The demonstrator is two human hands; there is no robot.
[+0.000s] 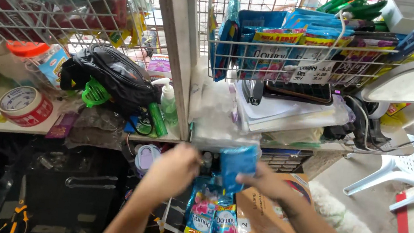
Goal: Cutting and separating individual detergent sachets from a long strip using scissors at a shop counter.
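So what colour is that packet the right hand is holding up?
Blue; the packet in the right hand shows best in the head view.

2 hands (174, 168), 1 blue sachet (237, 163), 1 tape roll (24, 105), 1 black bag (117, 76), 1 white plastic chair (411, 168).

Both bare forearms reach forward and upward from the lower edge of the view, converging toward the middle. The left hand (174, 168) is curled into a loose fist with its back turned to the camera, knuckles up, the fingers hidden from here. The right hand (262, 180) sits just beside it at about the same height, fingers pinched closed, wrist bent slightly inward toward the left hand.
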